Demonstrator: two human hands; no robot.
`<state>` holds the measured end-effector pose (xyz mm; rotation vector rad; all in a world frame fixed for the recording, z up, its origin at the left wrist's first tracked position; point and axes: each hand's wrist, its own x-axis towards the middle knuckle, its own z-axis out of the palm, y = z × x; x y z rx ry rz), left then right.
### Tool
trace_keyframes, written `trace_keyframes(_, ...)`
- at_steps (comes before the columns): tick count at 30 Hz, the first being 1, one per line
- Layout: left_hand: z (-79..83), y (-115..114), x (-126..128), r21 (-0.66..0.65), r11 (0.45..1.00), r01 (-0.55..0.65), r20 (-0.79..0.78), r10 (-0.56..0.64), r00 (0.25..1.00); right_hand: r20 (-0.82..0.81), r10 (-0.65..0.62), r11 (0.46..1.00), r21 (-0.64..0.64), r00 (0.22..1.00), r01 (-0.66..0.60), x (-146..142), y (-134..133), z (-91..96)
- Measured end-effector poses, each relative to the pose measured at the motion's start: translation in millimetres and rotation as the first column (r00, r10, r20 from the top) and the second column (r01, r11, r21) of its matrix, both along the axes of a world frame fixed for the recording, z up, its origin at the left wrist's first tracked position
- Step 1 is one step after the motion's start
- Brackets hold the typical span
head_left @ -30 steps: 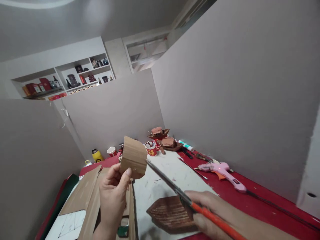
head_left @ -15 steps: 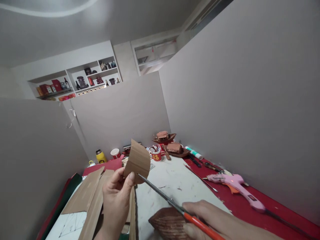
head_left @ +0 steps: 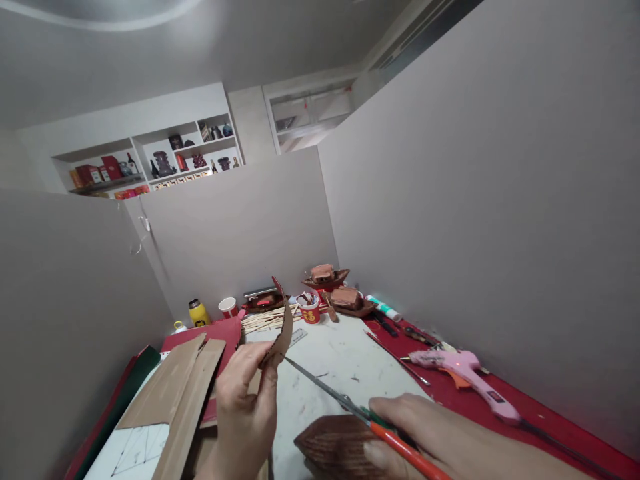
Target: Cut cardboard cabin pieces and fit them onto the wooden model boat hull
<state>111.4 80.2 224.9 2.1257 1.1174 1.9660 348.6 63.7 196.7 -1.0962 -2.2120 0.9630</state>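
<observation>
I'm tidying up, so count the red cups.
2: a red cup beside the yellow bottle and a gold-marked cup near the boats; others may be hidden.

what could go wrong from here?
The scissors point at the curved cardboard piece close to the left hand; a slip might nick it.
The cardboard is held only near its lower end, so it could twist under the blades.
The right hand overlaps the brown boat hull in view and might bump it.

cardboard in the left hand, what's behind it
Behind the cardboard, pale sticks show to its left, and a red cup stands farther back to its right. What lies directly behind it and the left hand is covered.
</observation>
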Motion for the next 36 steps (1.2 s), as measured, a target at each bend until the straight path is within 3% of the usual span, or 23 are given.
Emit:
trace_keyframes(6, -7.6, 6, 4, -0.051, 0.999, 0.004, 0.008, -0.003, 1.0, 0.047, -0.047, 0.999, 0.029, 0.998, 0.045, 3, 2, 2.3)
trace_keyframes(9, -7.1, 8, 4, -0.147, 0.988, 0.044, 0.071, -0.033, 0.997, 0.055, -0.033, 0.999, 0.029, 0.998, 0.032, 2, 4, 4.2)
trace_keyframes(13, 1.1, 8, -1, -0.344, 0.911, 0.227, 0.249, -0.145, 0.958, 0.067, -0.051, 0.998, 0.029, 0.996, 0.049, -1, 6, 1.6)
trace_keyframes(19, 7.5, 9, -5, -0.399, 0.852, 0.339, 0.365, -0.192, 0.911, 0.092, -0.158, 0.986, 0.076, 0.983, 0.152, 2, 11, -12.1)
trace_keyframes(26, -1.7, 5, -3, -0.205, 0.972, 0.111, 0.143, -0.083, 0.986, 0.049, -0.118, 0.992, 0.059, 0.992, 0.115, 7, 7, -12.8)
trace_keyframes(33, -15.5, 4, 0, 0.039, 0.999, -0.017, 0.033, 0.016, 0.999, 0.071, -0.154, 0.984, 0.103, 0.986, 0.147, 3, 4, -10.8)
trace_keyframes(36, -19.9, 6, 3, 0.093, 0.996, -0.014, -0.015, 0.016, 1.0, 0.117, -0.136, 0.988, 0.087, 0.984, 0.126, 1, 4, -9.3)
